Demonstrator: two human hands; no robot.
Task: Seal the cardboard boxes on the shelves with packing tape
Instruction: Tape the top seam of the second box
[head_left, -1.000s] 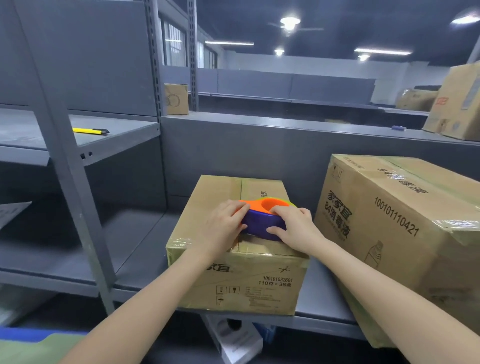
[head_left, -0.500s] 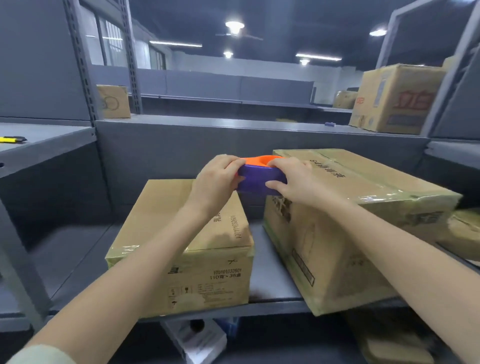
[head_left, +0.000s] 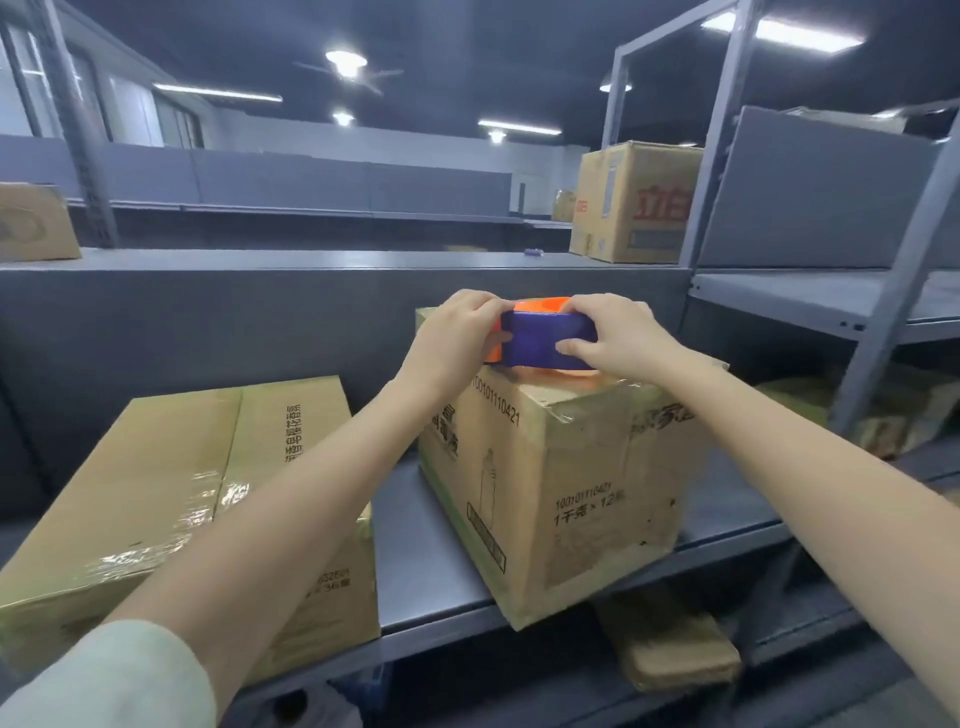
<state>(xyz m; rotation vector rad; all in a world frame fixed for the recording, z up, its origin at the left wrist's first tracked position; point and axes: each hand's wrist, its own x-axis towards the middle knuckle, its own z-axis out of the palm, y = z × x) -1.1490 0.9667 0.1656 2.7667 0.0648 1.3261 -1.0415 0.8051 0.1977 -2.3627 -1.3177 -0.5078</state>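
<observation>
You are stretching both arms out toward the far side, forearms converging at the middle. Your left hand (head_left: 452, 338) is gripping the left end of the tape dispenser (head_left: 545, 338), fingers curling over its top and thumb lying on the near face. Your right hand (head_left: 613, 332) is gripping the right end, thumb pressing the near face. A pale sleeve (head_left: 114, 680) is covering your near left arm.

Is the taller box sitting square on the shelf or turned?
Turned: the taller box has its near corner overhanging the shelf front.
</observation>
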